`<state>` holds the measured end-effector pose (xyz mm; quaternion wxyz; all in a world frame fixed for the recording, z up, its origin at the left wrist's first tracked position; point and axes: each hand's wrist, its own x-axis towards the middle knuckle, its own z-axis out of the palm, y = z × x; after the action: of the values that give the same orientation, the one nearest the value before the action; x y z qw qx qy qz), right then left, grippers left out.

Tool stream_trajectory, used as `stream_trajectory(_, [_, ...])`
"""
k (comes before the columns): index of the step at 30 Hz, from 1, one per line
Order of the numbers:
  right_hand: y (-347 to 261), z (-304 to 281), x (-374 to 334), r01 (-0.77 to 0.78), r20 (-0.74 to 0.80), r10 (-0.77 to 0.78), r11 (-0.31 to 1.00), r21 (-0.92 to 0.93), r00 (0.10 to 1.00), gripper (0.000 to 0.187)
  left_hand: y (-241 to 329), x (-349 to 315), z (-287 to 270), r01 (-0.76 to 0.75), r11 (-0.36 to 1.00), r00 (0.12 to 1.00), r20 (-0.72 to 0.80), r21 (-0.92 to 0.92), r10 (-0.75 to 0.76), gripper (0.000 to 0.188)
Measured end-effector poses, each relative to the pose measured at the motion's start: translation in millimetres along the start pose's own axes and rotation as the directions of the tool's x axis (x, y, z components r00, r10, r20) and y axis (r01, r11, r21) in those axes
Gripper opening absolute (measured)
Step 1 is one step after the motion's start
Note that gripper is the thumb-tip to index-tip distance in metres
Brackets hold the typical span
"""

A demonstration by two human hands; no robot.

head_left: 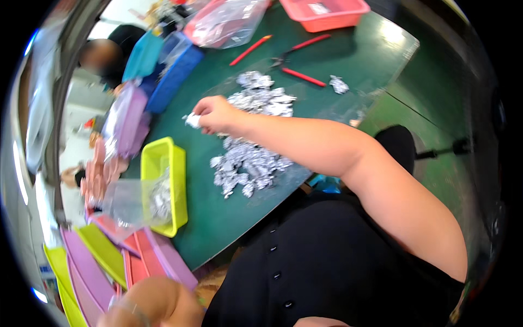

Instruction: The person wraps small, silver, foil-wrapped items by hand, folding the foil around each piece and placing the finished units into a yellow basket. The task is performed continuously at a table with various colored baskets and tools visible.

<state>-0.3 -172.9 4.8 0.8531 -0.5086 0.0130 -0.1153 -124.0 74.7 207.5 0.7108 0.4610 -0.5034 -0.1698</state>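
Observation:
My right hand (219,115) reaches across the green table with its fingers closed on a small silvery-white piece (193,120). It hovers at the left side of a loose pile of crumpled, silvery pieces (250,161), which my forearm partly covers. Left of the pile stands a yellow-green bin (180,188) with similar silvery pieces inside and a clear plastic bag (126,203) hanging over its left side. My left forearm (160,300), blurred and with a bracelet at the wrist, shows at the lower left; the left hand itself lies past the picture's edge.
Pliers with red handles (304,77) lie spread beyond the pile, beside a slim red tool (250,50). One loose silvery piece (339,85) rests to the right. A pink tray (332,20), a blue bin (170,76) and stacked coloured bins (95,267) stand around. Another person (122,46) is at the far left.

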Motion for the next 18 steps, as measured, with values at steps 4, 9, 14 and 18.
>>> stream_trajectory(4, [-12,-12,-2,-0.006,0.022,0.006,0.999,-0.032,1.0,0.02,-72,16,-34,0.191,0.909,0.975,-0.035,-0.371,-0.219,0.011])
stream_trajectory(9, [-8,-9,-8,0.013,0.098,-0.002,0.994,-0.106,0.995,0.019,-205,19,-75,0.586,0.805,0.592,-0.627,-0.097,-0.506,0.016])
stream_trajectory(14, [-2,2,-15,0.069,0.2,-0.018,0.965,-0.254,0.98,0.021,-229,20,-83,0.556,0.831,0.688,-0.556,-0.009,-0.466,0.014])
stream_trajectory(18, [-4,7,-19,0.087,0.185,-0.031,0.95,-0.3,0.982,0.023,-237,17,-89,0.509,0.861,0.706,-0.565,-0.016,-0.427,0.009])
